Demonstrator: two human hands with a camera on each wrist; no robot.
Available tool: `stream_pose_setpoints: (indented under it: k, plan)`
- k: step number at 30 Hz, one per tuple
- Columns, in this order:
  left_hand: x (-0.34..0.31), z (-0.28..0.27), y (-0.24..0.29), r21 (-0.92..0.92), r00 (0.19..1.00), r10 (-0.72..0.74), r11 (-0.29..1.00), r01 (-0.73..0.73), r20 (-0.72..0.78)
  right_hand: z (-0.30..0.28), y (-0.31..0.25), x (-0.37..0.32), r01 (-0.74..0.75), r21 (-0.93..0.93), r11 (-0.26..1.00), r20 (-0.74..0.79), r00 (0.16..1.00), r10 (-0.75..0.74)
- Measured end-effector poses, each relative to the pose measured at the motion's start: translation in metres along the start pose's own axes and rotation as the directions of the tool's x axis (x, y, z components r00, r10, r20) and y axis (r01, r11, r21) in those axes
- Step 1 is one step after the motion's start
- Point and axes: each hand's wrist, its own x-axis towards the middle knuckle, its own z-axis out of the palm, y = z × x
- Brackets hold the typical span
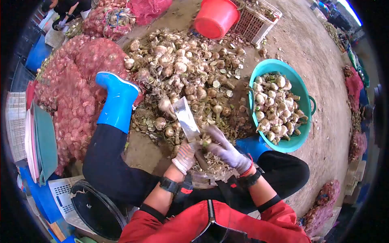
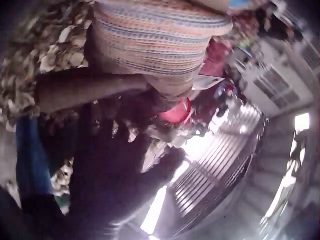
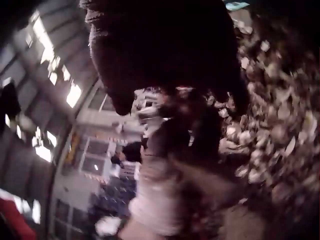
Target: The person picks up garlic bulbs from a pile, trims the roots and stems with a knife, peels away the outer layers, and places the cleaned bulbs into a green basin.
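Note:
My left hand [image 1: 185,157], in a striped knit glove, grips a broad-bladed knife [image 1: 187,118] near the base of its blade. The blade points up and away over the pile, and the brown handle [image 2: 90,91] juts out below the hand. My right hand [image 1: 227,152], in a pale glove, is close beside the knife with fingers reaching toward the blade base. A small pale-green garlic bulb [image 1: 205,142] shows between its thumb and fingers, mostly covered and blurred. In the right wrist view this hand is dark. Before both hands spreads a heap of garlic bulbs [image 1: 180,67].
A teal basin [image 1: 308,91] of trimmed garlic stands at right. Red mesh sacks [image 1: 77,105] of bulbs lie at left, beside a blue boot [image 1: 117,103]. Behind the heap are a red bucket [image 1: 216,20] and a plastic crate [image 1: 257,26]. Another person [image 1: 67,8] is at the far left.

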Motion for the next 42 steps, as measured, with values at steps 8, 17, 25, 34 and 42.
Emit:
stream_pose_setpoints:
  k: [8, 17, 25, 34, 42]
  plan:
    - [-0.016, 0.009, 0.058, 0.530, 0.968, 0.244, 0.813, -0.239, 0.062, -0.012, 0.024, -0.016, -0.163, 0.499, 0.851, 0.108, 0.986, 0.125]
    - [-0.024, 0.014, 0.067, 0.767, 0.972, 0.120, 0.597, -0.235, 0.204, -0.017, 0.019, -0.026, -0.020, 0.307, 0.951, -0.013, 1.000, 0.025]
    - [0.043, -0.021, -0.016, 0.577, 0.926, -0.235, 0.728, 0.370, -0.297, -0.064, 0.012, -0.021, 0.265, 0.520, 0.812, -0.386, 0.921, -0.053]
    - [0.107, -0.023, -0.060, 0.719, 0.934, -0.253, 0.597, 0.355, -0.250, -0.054, 0.064, -0.004, -0.162, 0.405, 0.900, -0.399, 0.854, 0.333]
    - [0.016, 0.023, 0.058, 0.019, 0.969, -0.201, 0.980, 0.200, 0.145, -0.008, 0.043, 0.010, -0.322, 0.611, 0.723, -0.022, 0.906, 0.422]
